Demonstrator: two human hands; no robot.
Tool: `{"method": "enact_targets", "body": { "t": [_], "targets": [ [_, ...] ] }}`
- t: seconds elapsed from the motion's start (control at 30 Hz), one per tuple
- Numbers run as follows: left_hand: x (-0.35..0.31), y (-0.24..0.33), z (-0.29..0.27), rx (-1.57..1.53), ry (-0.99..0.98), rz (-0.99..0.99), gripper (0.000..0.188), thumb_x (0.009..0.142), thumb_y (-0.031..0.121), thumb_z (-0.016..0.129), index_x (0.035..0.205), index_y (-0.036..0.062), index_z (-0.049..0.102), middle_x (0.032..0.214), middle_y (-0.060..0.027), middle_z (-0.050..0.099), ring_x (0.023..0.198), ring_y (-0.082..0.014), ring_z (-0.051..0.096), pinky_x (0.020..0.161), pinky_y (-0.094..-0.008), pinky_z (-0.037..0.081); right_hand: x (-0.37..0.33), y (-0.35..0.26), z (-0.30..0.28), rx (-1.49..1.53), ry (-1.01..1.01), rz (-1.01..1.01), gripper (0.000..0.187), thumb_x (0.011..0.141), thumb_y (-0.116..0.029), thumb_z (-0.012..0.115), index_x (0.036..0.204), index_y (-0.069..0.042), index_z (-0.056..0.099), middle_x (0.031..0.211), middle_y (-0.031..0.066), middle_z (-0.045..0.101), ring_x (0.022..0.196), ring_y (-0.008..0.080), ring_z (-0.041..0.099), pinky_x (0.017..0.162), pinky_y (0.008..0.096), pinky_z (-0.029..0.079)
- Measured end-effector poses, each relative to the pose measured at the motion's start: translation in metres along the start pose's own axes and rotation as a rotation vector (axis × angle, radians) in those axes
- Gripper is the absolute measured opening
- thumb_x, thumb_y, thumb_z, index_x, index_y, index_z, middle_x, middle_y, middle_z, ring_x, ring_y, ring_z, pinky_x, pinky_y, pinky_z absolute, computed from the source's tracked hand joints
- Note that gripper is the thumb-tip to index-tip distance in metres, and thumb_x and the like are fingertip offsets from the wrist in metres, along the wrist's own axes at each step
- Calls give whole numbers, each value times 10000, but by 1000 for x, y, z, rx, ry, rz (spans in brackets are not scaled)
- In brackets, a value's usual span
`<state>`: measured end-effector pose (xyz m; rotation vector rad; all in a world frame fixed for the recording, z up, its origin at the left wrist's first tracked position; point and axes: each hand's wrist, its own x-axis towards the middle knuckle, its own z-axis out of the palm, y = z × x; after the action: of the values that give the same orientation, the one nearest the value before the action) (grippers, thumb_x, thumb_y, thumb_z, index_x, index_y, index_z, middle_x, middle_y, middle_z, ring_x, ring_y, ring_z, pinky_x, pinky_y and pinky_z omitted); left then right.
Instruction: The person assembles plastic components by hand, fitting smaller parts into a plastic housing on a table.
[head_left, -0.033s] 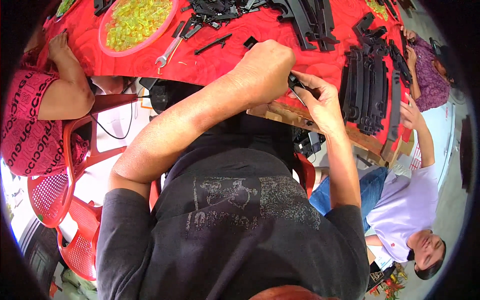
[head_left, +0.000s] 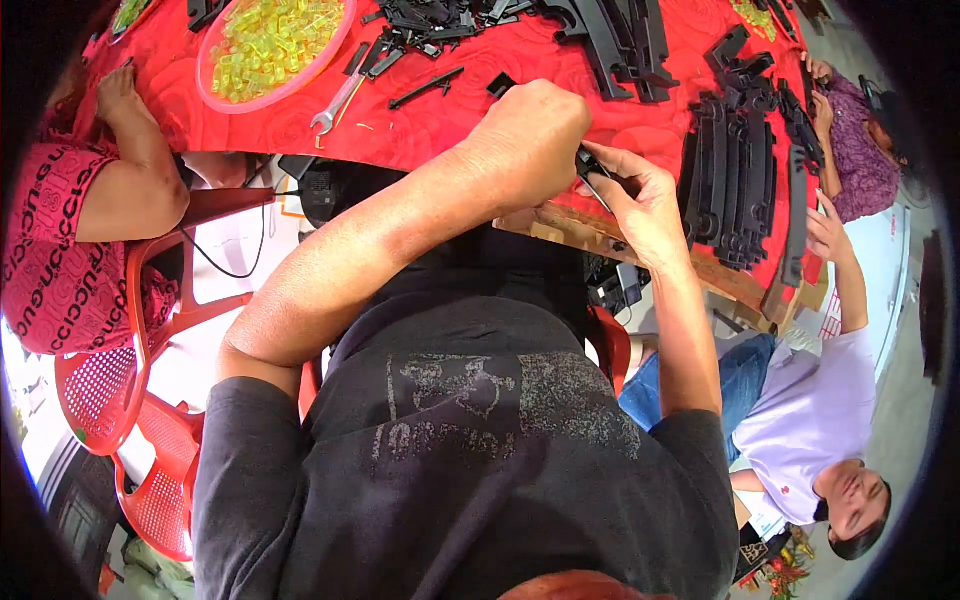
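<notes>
My left hand (head_left: 530, 125) is curled into a fist over the near edge of the red-covered table (head_left: 640, 115). My right hand (head_left: 640, 200) is just to its right, and its fingers pinch a thin black plastic part (head_left: 592, 166). That part runs between both hands, and the left fist hides its other end. A short black strip (head_left: 425, 87) and a small black piece (head_left: 500, 84) lie on the cloth just beyond my left hand.
A pink bowl of yellow-green translucent pieces (head_left: 270, 45) and a metal wrench (head_left: 335, 105) lie at the left. Curved black parts are stacked at the right (head_left: 735, 180), with loose ones at the back (head_left: 440, 20). Seated people flank me (head_left: 70, 250) (head_left: 810, 410). Red plastic chairs (head_left: 100, 390) stand at lower left.
</notes>
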<state>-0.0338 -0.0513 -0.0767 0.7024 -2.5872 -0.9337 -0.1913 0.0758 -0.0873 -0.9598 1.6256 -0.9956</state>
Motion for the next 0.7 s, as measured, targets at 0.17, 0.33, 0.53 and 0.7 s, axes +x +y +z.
{"method": "enact_targets", "body": {
  "t": [0.17, 0.33, 0.53, 0.7],
  "targets": [
    [-1, -7, 6, -1, 73, 73, 78, 732, 61, 641, 757, -6, 674, 730, -224, 652, 746, -411, 665, 694, -493, 529, 1, 4, 1, -10, 18, -25, 334, 902, 84, 577, 1230, 60, 632, 1087, 92, 704, 980, 113, 641, 910, 262, 503],
    [-1, -5, 9, 7, 85, 61, 82, 731, 63, 645, 754, -10, 673, 733, -226, 651, 757, -413, 665, 697, -498, 529, 0, 2, 2, -24, 22, -27, 327, 901, 83, 581, 1221, 55, 641, 1054, 82, 708, 944, 106, 648, 874, 253, 513],
    [-2, -5, 6, -13, 88, 69, 81, 738, 60, 641, 752, -14, 671, 729, -227, 649, 753, -417, 663, 697, -504, 527, 1, 2, 2, -37, 32, -37, 319, 910, 74, 587, 1222, 42, 649, 1020, 66, 714, 904, 97, 652, 835, 245, 519],
    [-2, -6, 9, -13, 118, 84, 80, 737, 53, 630, 741, -20, 665, 721, -230, 644, 741, -420, 658, 692, -507, 525, 1, 1, 5, -39, 54, -24, 327, 905, 81, 596, 1222, 31, 655, 1033, 63, 716, 918, 89, 646, 853, 242, 514]
  ]
}}
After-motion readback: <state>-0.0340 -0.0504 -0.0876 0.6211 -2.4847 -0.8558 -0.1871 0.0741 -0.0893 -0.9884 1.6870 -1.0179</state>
